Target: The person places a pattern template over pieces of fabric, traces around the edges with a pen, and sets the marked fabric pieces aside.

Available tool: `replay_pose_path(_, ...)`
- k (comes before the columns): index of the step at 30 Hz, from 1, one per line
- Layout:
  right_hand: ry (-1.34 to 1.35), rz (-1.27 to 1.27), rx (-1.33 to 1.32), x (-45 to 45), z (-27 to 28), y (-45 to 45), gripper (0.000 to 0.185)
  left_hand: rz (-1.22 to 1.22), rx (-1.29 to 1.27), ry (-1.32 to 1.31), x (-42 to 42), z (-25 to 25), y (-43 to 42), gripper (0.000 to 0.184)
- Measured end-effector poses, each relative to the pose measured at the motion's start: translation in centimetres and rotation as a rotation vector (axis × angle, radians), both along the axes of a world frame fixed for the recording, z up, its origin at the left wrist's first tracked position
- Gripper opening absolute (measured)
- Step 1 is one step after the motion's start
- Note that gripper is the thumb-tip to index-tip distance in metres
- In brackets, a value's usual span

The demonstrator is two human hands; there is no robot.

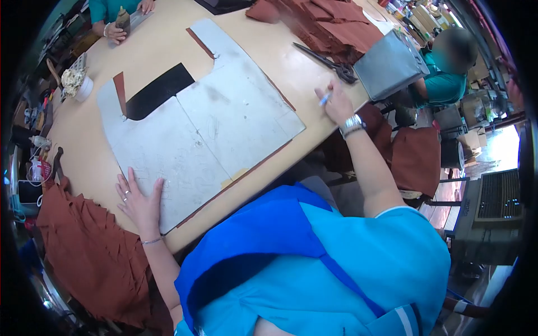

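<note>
A large pale grey pattern board (168,151) lies flat on the table, with reddish-brown leather (263,160) showing along its edges and a black piece (159,92) in its cut-out. My left hand (139,203) rests with fingers spread at the board's near left edge, a ring on one finger. To the right of the board, my right hand (338,105) is closed around a small blue-and-white pen-like item (325,99) above the tabletop. Large dark scissors (328,61) lie just beyond my right hand.
Brown leather is heaped at the table's far side (336,25) and hangs at the left (89,252). A grey metal box (390,64) stands at the right edge. A white tub (84,88) sits far left. Two co-workers are nearby, one holding a bottle (123,21).
</note>
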State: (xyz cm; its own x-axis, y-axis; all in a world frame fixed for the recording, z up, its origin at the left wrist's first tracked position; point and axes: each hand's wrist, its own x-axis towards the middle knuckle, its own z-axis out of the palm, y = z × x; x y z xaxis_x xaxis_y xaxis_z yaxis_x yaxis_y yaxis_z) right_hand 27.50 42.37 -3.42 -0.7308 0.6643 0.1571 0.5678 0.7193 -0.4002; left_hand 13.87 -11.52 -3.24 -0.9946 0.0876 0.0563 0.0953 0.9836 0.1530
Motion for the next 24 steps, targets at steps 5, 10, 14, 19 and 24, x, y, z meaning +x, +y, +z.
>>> replay_pose_path(5, 0.038, 0.053, 0.086, 1.2, -1.1, 0.3, 0.061, 0.004, 0.005, -0.01, 0.2, 0.2, 0.2, 0.09)
replay_pose_path(10, 0.005, 0.004, 0.088, -1.5, -0.7, 1.1, 0.061, -0.004, -0.013, -0.01, 0.2, 0.2, 0.1, 0.091)
replay_pose_path(14, 0.032, 0.159, 0.079, 1.1, -0.8, -3.5, 0.071, 0.008, -0.011, -0.012, 0.2, 0.5, 0.4, 0.091)
replay_pose_path(19, -0.004, 0.305, 0.032, 0.8, -1.0, -4.7, 0.083, 0.007, -0.027, -0.001, 0.1, 0.3, 0.4, 0.091)
replay_pose_path(24, 0.024, 0.3, 0.085, -8.1, -1.3, -1.1, 0.082, -0.001, -0.016, -0.03, 0.3, 0.8, 0.5, 0.091)
